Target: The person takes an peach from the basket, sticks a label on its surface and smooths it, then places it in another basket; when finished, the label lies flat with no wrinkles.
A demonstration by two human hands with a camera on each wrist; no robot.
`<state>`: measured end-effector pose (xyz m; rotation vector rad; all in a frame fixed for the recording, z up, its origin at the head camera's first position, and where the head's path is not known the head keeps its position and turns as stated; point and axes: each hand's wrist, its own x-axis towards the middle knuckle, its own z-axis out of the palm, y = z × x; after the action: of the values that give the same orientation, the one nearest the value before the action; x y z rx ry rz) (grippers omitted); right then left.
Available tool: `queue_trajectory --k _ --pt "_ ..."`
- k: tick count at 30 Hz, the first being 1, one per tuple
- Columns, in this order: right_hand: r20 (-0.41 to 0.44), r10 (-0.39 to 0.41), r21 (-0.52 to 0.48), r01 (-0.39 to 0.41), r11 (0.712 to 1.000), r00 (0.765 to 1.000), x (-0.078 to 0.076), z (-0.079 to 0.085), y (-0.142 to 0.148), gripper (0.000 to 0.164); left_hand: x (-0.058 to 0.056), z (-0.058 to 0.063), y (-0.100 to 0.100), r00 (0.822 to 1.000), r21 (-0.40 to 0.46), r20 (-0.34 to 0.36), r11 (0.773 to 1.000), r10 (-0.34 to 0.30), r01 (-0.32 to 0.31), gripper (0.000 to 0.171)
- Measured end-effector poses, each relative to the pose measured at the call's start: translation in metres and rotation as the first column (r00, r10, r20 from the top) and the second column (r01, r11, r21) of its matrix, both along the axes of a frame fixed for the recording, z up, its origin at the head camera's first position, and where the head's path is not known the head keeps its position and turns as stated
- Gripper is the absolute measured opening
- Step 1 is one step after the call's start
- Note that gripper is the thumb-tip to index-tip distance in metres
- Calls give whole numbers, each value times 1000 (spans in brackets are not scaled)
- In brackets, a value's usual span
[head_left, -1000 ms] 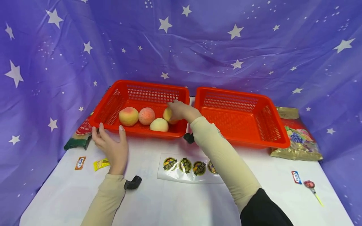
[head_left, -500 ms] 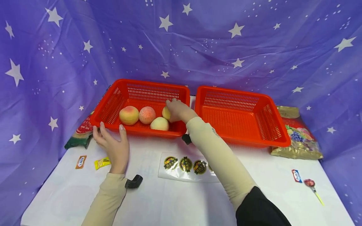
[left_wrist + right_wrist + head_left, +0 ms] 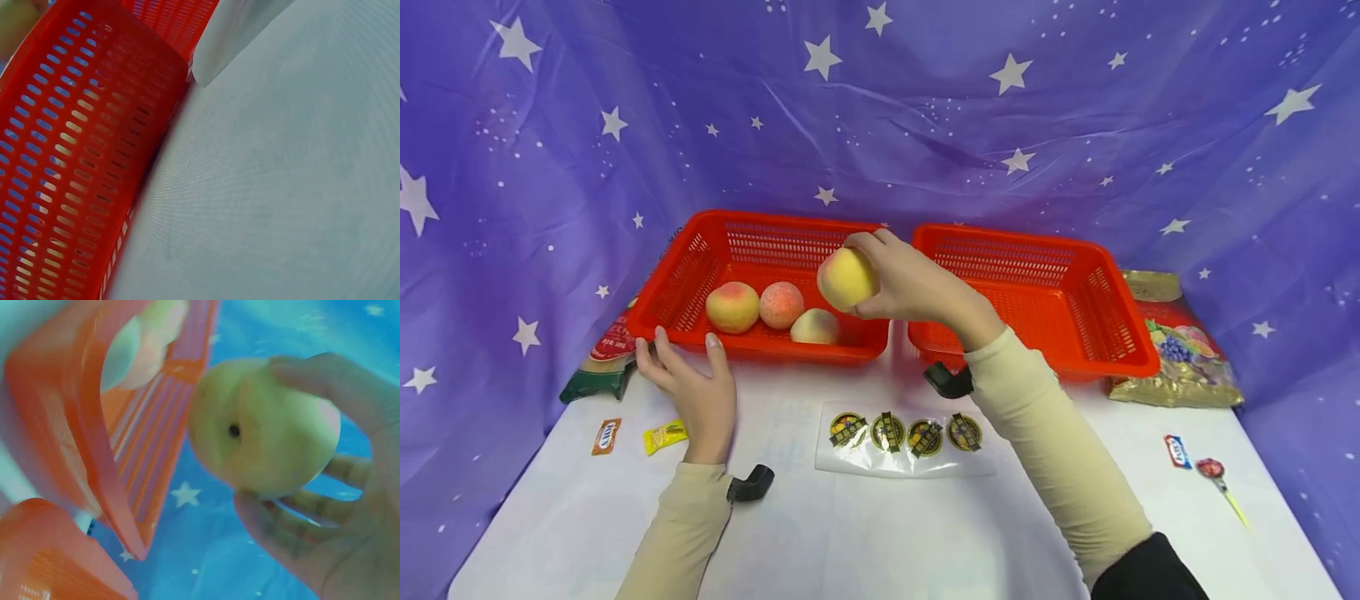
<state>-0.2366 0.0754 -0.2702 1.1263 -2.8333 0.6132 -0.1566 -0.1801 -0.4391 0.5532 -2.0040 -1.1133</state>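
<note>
My right hand (image 3: 917, 279) grips a yellow peach (image 3: 847, 279) above the right end of the left red basket (image 3: 797, 354). In the right wrist view the peach (image 3: 262, 428) shows a small dark hole, with fingers and thumb around it. Inside that basket lie a yellow-red peach (image 3: 732, 307), a pinkish peach (image 3: 782, 305) and a pale peach (image 3: 815, 327). At the basket's front left rim my left hand (image 3: 696, 396) rests with fingers spread and relaxed. The left wrist view shows the basket's slotted wall (image 3: 75, 156) beside the white tabletop.
A second red basket (image 3: 1105, 367) stands at the right. A clear sheet of round stickers (image 3: 906, 442) lies in front. Snack bags flank the baskets, a green-red one (image 3: 598, 375) and a gold one (image 3: 1187, 358). Small candies (image 3: 664, 436) and a lollipop (image 3: 1212, 469) lie on the table.
My right hand has lifted the yellow peach up out of the left basket, and the right arm has shifted to the right. The left hand stays at the rim.
</note>
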Motion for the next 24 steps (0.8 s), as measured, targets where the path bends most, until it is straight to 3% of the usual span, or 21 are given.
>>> queue_trajectory --k 4,8,16,24 --pt "29 73 -161 -67 985 997 40 5 23 65 0 4 -4 999 -21 -43 1000 -6 5 65" --pt "13 134 -231 -128 964 991 79 -6 44 66 0 9 -6 998 -38 -68 999 -3 1 64" --pt "72 97 -223 -78 972 993 148 -61 79 73 5 13 -10 998 -27 -57 1000 7 -8 65" --pt "81 110 -268 -85 960 991 181 -121 80 77 11 12 -19 1000 -7 -24 1000 -2 1 65"
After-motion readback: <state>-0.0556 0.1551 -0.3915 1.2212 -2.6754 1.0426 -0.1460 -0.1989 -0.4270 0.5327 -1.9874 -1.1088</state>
